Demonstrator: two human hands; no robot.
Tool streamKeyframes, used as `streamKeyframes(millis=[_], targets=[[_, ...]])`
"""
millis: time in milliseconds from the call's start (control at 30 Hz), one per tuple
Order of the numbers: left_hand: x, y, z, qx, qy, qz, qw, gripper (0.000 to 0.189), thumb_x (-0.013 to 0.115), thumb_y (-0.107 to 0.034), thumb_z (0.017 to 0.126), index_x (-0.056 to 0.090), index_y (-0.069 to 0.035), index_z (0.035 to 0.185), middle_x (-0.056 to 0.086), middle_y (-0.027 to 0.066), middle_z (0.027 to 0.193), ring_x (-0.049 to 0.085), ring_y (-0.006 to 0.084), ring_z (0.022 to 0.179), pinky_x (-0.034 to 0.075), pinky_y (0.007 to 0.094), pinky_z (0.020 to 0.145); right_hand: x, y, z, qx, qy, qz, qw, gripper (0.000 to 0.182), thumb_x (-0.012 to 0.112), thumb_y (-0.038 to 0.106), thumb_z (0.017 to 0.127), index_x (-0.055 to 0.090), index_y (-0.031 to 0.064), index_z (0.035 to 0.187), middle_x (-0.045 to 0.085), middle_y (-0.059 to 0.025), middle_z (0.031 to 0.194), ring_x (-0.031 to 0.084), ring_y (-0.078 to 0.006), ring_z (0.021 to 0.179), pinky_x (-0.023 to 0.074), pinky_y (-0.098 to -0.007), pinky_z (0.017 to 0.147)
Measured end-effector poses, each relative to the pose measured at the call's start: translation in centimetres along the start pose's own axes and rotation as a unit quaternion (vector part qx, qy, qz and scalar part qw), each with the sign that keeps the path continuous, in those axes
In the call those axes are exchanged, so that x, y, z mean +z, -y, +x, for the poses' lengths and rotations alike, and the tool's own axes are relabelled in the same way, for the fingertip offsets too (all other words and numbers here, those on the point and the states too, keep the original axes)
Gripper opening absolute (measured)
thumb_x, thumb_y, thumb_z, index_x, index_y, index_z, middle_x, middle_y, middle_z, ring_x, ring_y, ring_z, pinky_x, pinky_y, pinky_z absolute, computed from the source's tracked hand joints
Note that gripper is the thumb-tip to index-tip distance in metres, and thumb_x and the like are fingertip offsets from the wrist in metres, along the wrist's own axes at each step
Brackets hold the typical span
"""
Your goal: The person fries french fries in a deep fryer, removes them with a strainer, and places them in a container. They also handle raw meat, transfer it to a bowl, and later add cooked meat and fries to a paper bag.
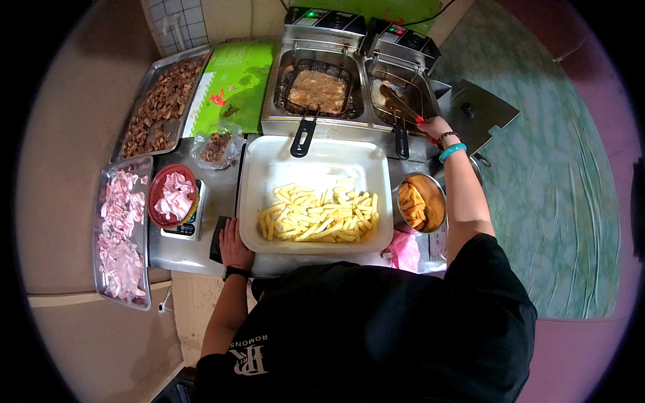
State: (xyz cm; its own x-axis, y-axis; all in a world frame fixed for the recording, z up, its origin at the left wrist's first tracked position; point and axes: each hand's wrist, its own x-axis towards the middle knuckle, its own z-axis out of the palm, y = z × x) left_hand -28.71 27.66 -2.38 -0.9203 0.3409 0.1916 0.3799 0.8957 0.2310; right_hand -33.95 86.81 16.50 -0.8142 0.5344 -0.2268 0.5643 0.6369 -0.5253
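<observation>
My right hand (pixel 434 129) grips a pair of dark tongs (pixel 400 102) with a red part at the grip. The far end of the tongs reaches into the wire basket of the right deep fryer (pixel 427 112), among pale and browned food (pixel 381 94). My left hand (pixel 237 245) lies on the counter edge, on or beside a flat black object (pixel 216 239), near a white plastic tub (pixel 315 248). Pale French fries (pixel 322 214) lie in the tub's near half. In the left fryer (pixel 272 112), a basket holds food (pixel 318 91) in bubbling oil.
Black basket handles (pixel 303 138) stick out over the tub. A steel pot (pixel 439 182) of orange-brown strips stands right. At left are a tray of browned pieces (pixel 164 106), a tray of raw pink meat (pixel 121 237), and a red bowl (pixel 173 224) on a digital scale (pixel 181 232).
</observation>
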Motion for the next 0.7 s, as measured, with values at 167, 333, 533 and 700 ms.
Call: streamKeyframes(millis=[167, 333, 533, 700], targets=[[0.2, 0.1, -0.3, -0.002, 0.004, 0.006, 1.000, 0.051, 0.046, -0.022, 0.082, 0.036, -0.006, 0.129, 0.038, 0.0103, 0.134, 0.030, 0.0245, 0.129, 0.020, 0.0425, 0.106, -1.1, 0.4, -2.8, -0.065, -0.137, -0.278, 0.949, 0.030, 0.064, 0.030, 0.075, 0.063, 0.0061, 0.094, 0.062, -0.0130, 0.076, 0.060, -0.0269, 0.069, 0.0473, -0.0370, 0.059], [0.1, 0.0, 0.0, 0.005, -0.001, 0.010, 1.000, 0.051, 0.046, -0.023, 0.082, 0.036, -0.006, 0.129, 0.037, 0.0093, 0.135, 0.029, 0.0239, 0.129, 0.019, 0.0422, 0.106, -1.0, 0.2, -5.0, -0.034, -0.175, -0.384, 0.906, 0.029, 0.058, 0.029, 0.078, 0.061, 0.0087, 0.098, 0.064, -0.0152, 0.091, 0.062, -0.0308, 0.085, 0.0502, -0.0395, 0.073], [0.2, 0.1, 0.0, 0.003, 0.001, 0.009, 1.000, 0.051, 0.046, -0.023, 0.082, 0.037, -0.006, 0.129, 0.037, 0.0092, 0.135, 0.028, 0.0240, 0.129, 0.019, 0.0421, 0.106, -1.7, -1.1, -7.3, -0.034, -0.153, -0.221, 0.963, 0.043, 0.063, 0.041, 0.074, 0.063, 0.0057, 0.099, 0.063, -0.0192, 0.093, 0.060, -0.0335, 0.087, 0.0483, -0.0397, 0.075], [-0.2, -0.1, -0.1, -0.007, 0.013, 0.008, 1.000, 0.051, 0.045, -0.023, 0.082, 0.037, -0.006, 0.129, 0.037, 0.0100, 0.135, 0.028, 0.0247, 0.129, 0.019, 0.0426, 0.106, -0.7, -3.5, -9.1, -0.069, -0.201, -0.148, 0.966, 0.041, 0.065, 0.033, 0.076, 0.060, 0.0013, 0.102, 0.062, -0.0216, 0.089, 0.060, -0.0340, 0.086, 0.0472, -0.0380, 0.074]])
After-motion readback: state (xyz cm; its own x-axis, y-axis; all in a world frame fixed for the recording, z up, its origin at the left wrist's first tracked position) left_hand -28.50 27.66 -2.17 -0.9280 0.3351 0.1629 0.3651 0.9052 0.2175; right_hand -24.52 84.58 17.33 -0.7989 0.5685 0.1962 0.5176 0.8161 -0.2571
